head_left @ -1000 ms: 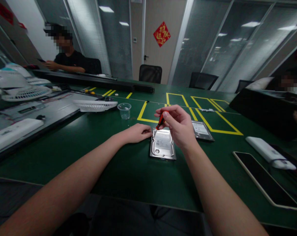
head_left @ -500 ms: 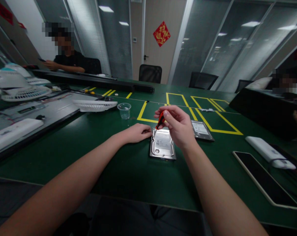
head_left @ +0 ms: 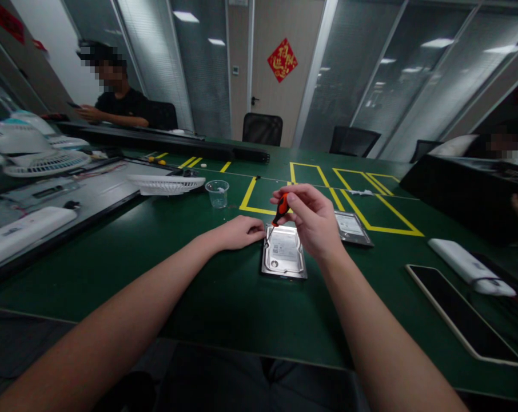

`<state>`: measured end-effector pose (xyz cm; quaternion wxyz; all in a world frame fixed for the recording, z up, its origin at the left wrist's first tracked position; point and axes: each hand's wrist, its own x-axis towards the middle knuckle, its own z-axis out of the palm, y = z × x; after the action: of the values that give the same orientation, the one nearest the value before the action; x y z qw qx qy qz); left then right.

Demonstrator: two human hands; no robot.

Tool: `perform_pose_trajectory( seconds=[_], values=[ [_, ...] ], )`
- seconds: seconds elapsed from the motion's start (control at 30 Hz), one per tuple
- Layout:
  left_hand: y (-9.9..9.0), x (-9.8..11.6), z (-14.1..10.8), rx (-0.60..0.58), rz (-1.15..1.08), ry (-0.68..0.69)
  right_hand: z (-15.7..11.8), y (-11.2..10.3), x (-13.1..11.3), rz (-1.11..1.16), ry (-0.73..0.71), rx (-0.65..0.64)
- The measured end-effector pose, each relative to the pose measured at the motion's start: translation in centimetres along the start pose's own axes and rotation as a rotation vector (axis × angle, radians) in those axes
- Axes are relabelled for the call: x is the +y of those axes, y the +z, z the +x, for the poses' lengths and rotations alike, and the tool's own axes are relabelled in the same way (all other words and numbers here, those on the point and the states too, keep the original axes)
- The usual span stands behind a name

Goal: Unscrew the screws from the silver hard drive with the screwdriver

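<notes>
A silver hard drive (head_left: 287, 249) lies flat on the green table, its label facing up. My right hand (head_left: 313, 220) is closed around the red and black handle of a screwdriver (head_left: 281, 209). The screwdriver leans, its thin shaft running down to the drive's left edge; the exact spot under the tip is too small to make out. At that same edge, near the upper left corner, my left hand (head_left: 242, 232) rests on the table with curled fingers gripping the drive's side. Behind my right hand lies a second hard drive (head_left: 353, 228), partly covered.
A clear plastic cup (head_left: 218, 194) stands left of the drives, beside a white fan grille (head_left: 167, 184). To the right lie a phone (head_left: 462, 315) and a white power strip (head_left: 471, 266). A large panel (head_left: 100, 189) fills the left side. A person (head_left: 122, 106) sits across the table.
The screwdriver handle has turned slightly between my right fingers. My left hand and the hard drive have stayed in place.
</notes>
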<state>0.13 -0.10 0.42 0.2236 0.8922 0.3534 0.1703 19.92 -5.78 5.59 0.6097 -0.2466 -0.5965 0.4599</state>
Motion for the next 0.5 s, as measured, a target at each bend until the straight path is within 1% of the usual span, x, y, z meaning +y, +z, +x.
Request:
perform_pose_trajectory(
  seconds=[0.13,0.33,0.5],
  values=[
    [-0.1,0.15,-0.03,0.006,0.002,0.001,-0.08,0.1,-0.07,-0.01,-0.017,0.011],
    [-0.15,0.2,-0.04,0.007,0.006,0.005,-0.1,0.05,-0.11,-0.014,-0.023,-0.02],
    [-0.11,0.05,-0.03,0.008,0.003,0.006,-0.01,0.02,-0.08,0.012,-0.009,-0.02]
  ],
)
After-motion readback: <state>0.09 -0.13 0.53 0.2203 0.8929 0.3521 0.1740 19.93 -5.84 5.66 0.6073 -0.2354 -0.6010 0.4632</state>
